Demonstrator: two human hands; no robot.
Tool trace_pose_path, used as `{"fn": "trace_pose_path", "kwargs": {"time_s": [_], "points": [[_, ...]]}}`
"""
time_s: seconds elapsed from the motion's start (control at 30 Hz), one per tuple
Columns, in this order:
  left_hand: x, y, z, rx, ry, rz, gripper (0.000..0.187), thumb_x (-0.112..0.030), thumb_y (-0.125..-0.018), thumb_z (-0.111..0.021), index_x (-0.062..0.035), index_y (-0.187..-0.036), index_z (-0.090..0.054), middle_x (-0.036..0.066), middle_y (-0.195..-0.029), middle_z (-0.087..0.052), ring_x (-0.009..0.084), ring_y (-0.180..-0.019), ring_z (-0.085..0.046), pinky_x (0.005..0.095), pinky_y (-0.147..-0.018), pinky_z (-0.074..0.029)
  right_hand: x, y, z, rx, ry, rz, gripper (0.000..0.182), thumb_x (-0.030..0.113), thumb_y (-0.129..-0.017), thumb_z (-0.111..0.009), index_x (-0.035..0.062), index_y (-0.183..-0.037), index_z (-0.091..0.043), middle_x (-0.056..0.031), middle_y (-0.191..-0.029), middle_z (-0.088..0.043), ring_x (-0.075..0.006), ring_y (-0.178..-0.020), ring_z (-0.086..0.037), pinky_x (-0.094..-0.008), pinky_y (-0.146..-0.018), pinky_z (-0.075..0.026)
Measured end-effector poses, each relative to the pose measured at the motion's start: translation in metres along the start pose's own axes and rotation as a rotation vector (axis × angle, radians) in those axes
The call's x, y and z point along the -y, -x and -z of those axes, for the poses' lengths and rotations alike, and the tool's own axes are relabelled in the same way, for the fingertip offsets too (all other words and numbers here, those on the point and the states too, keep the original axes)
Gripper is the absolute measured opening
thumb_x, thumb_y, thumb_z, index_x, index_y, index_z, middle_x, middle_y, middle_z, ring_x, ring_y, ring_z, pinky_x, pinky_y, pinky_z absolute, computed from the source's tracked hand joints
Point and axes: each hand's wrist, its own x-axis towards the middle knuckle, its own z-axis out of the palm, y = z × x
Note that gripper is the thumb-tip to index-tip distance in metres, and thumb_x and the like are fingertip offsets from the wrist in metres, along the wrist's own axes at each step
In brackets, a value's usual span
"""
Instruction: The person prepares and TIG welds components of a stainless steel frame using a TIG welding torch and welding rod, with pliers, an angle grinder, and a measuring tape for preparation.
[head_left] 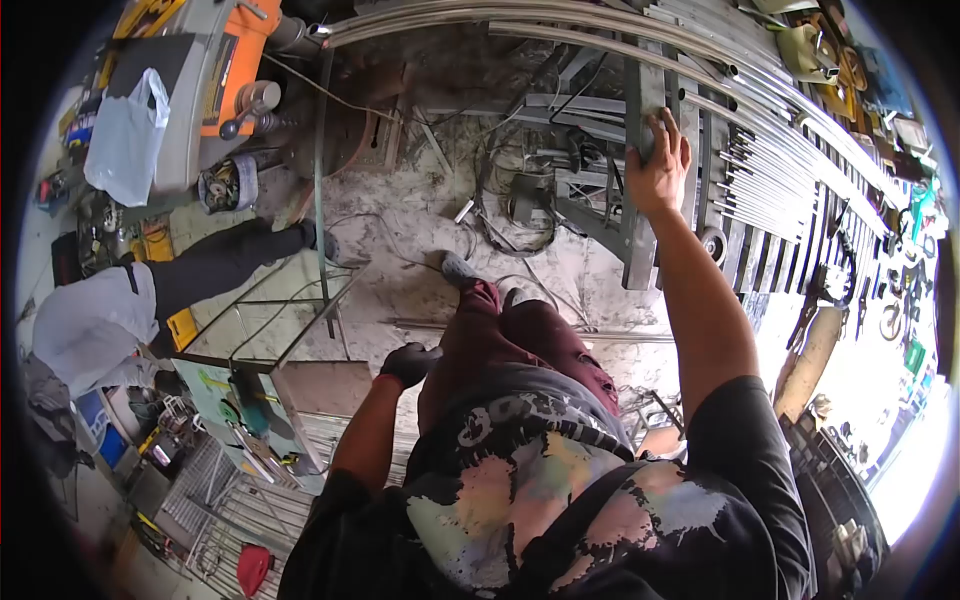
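My bare right hand [660, 165] lies with its fingers apart on a grey metal beam [643, 235] at the near end of a metal rack. No tool shows in it. My left hand [408, 363], in a dark glove, hangs beside my left thigh. Its fingers blend into the dark glove, so their pose and anything in the palm cannot be made out. To the left of it stands a metal frame [322, 255] with a brown panel [325, 388]. Long shiny metal tubes [560, 35] lie across the rack ahead of me.
At the left, a person in a grey shirt [90, 320] bends over. An orange machine [228, 75] with a plastic bag [130, 140] stands at upper left. Cables [480, 200] and metal pieces lie on the floor. Thin rods [770, 185] are stacked at right.
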Motion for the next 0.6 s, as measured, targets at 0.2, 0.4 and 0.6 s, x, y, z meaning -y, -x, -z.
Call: {"fn": "trace_pose_path", "kwargs": {"time_s": [0.2,0.4,0.6], "points": [[-0.097,0.005,0.11,0.184,0.001,0.333,0.083,-0.073,-0.095,-0.048,0.0006,-0.124,-0.076,0.029,-0.128,-0.072,0.0427,-0.124,-0.069,0.0488,-0.108,-0.051,-0.002,-0.001,0.002,-0.029,-0.025,0.002,0.065,0.018,-0.09,-0.075,0.01,-0.151,-0.053,-0.0143,-0.166,-0.045,-0.0342,-0.151,-0.045,-0.0527,-0.128,-0.025],[-0.161,0.051,0.194,0.224,-0.127,0.256,0.081,-0.076,-0.09,-0.049,-0.0105,-0.129,-0.076,0.026,-0.129,-0.072,0.0392,-0.125,-0.069,0.0464,-0.106,-0.052,-0.006,0.005,0.004,0.004,-0.068,-0.016,0.064,0.02,-0.092,-0.071,0.0097,-0.152,-0.051,-0.0149,-0.168,-0.041,-0.0315,-0.154,-0.041,-0.0532,-0.131,-0.022],[-0.113,0.038,0.152,-0.287,-0.313,0.262,0.081,-0.077,-0.083,-0.057,-0.0065,-0.115,-0.079,0.024,-0.12,-0.076,0.0391,-0.115,-0.073,0.0467,-0.1,-0.054,-0.006,0.004,0.003,-0.006,-0.073,-0.038,0.065,0.02,-0.092,-0.071,0.0112,-0.154,-0.051,-0.0125,-0.169,-0.041,-0.0305,-0.154,-0.042,-0.0528,-0.131,-0.022]]}}
